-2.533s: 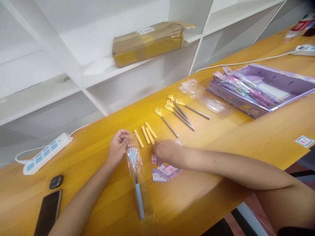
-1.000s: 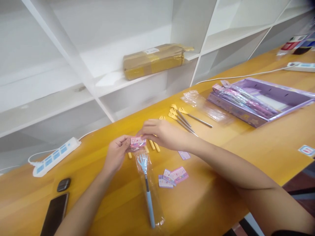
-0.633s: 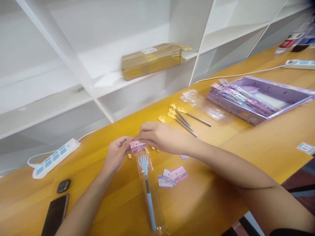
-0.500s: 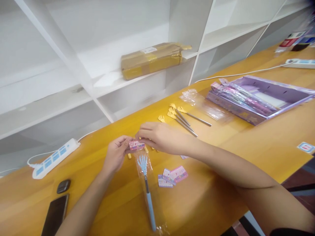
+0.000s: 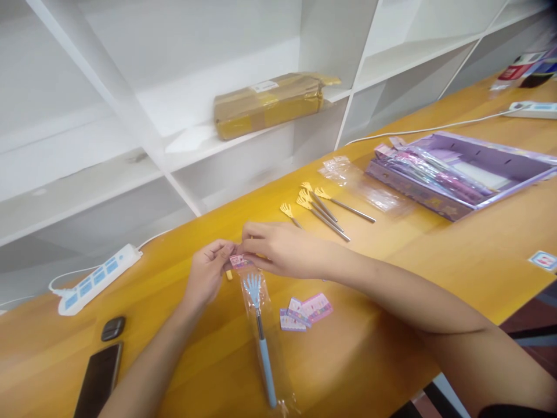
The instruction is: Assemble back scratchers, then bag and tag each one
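Observation:
Both hands meet at the top of a clear plastic bag (image 5: 274,348), where a small pink card (image 5: 241,261) shows. My left hand (image 5: 209,270) pinches the card's left side. The fingers of my right hand (image 5: 282,249) are closed on its right side and partly cover it. Inside the bag lies a blue back scratcher (image 5: 266,368) with a hand-shaped head, pointing toward my hands. Several pink and purple cards (image 5: 317,307) lie on the wooden table (image 5: 369,360) to the right of the bag. Beyond my right hand are several yellow-headed metal rods (image 5: 324,217).
At the right stands a purple box (image 5: 448,206) holding wrapped items, beside clear wrappers (image 5: 337,169). A power strip (image 5: 100,280), a black case (image 5: 112,329) and a phone (image 5: 98,380) lie at the left. Behind is a white shelf with a taped parcel (image 5: 270,106).
My right hand has shifted slightly down over the card and now covers more of it. One yellow-headed rod behind it shows more. My left hand stays almost still.

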Action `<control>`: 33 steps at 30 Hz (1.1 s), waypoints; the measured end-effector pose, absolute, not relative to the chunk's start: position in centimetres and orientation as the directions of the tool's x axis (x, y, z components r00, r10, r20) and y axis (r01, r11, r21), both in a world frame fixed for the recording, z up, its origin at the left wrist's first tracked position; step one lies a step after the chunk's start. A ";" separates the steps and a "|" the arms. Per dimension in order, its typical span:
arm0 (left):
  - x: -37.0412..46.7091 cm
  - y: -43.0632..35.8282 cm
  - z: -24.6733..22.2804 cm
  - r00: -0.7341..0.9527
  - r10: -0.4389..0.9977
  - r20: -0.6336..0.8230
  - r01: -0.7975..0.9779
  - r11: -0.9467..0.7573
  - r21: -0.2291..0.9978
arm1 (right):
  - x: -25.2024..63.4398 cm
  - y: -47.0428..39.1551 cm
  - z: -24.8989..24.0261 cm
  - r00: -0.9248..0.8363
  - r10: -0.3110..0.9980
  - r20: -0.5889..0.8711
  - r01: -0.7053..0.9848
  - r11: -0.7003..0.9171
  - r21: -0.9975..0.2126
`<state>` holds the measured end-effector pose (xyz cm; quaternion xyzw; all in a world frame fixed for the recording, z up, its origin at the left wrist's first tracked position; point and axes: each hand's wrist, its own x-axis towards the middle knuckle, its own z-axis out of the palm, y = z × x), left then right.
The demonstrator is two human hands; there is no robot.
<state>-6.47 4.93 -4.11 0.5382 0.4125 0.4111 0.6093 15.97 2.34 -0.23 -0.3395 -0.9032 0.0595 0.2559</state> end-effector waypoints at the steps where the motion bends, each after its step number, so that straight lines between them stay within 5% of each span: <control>1: -6.5 4.9 -4.1 0.317 0.947 -0.060 -0.058 0.083 0.995 | 15.8 2.3 -0.4 -0.647 0.638 0.418 0.586 0.767 -0.263; 8: -6.3 4.9 -4.7 0.289 0.956 -0.056 -0.043 0.072 0.997 | 15.5 2.3 -0.9 -0.685 0.594 0.422 0.599 0.789 -0.138; 14: -6.1 4.7 -4.9 0.287 0.957 -0.050 -0.064 0.072 0.995 | 16.2 2.5 0.1 -0.530 0.741 0.413 0.685 0.661 -0.307; 21: -5.9 4.7 -5.0 0.297 0.953 -0.050 -0.105 0.085 0.991 | 16.4 3.5 -0.4 -0.506 0.808 0.301 0.593 0.579 -0.560; 28: -5.5 4.6 -5.8 0.463 0.881 -0.102 0.108 0.058 0.992 | 16.9 4.2 -0.6 -0.406 0.791 0.457 0.599 0.608 -0.521; 33: -5.4 4.8 -5.9 0.434 0.899 -0.067 0.114 0.019 0.993 | 17.3 3.9 -0.2 -0.554 0.734 0.392 0.542 0.676 -0.500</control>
